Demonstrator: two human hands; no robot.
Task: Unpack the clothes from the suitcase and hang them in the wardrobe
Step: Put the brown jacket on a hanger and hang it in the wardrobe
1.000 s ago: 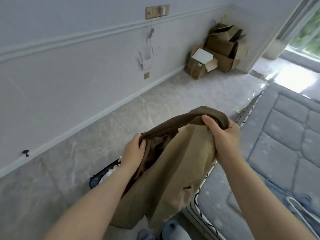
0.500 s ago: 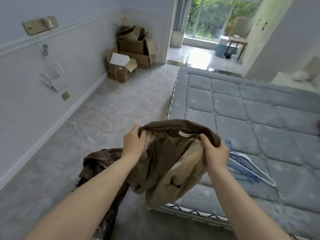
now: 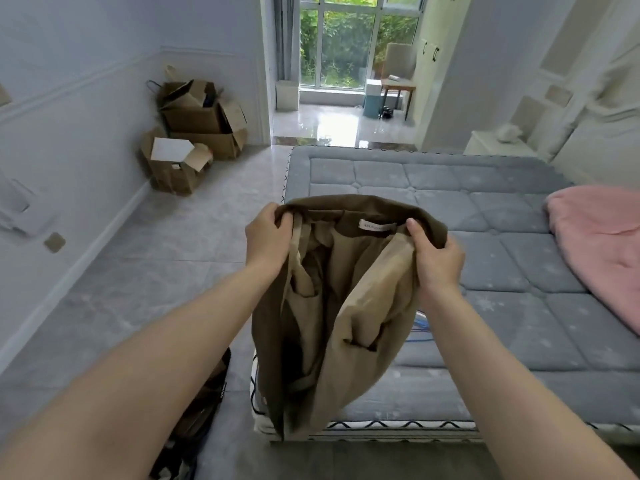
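Both hands grip a brown jacket (image 3: 332, 306) at its collar, in the centre of the frame. The left hand (image 3: 268, 239) is curled around the left end of the collar, fingers folded over the dark outer fabric and thumb toward the inside. The right hand (image 3: 438, 258) pinches the right end of the collar, thumb pointing up on the lining side and the remaining fingers wrapped behind the fabric. Neither hand is spread; both are closed on cloth. The collar runs roughly level between the two hands, arching slightly upward, with a small white label (image 3: 377, 226) visible at its inner centre. The jacket hangs from this line with its long axis vertical, collar at the top and hem toward the lower centre of the frame. The garment faces the camera with its front open, showing the lighter tan lining and an inner pocket slit on the right panel. It is suspended in the air above the near corner of a grey quilted mattress (image 3: 485, 237), which fills the right half of the frame. Blue hangers (image 3: 420, 327) show partly behind the jacket's right edge, on the mattress. A pink blanket (image 3: 602, 244) lies at the right edge. An open suitcase (image 3: 197, 417) with dark clothing sits on the floor at lower left, partly behind the left forearm. Cardboard boxes (image 3: 194, 133) stand against the wall at upper left.
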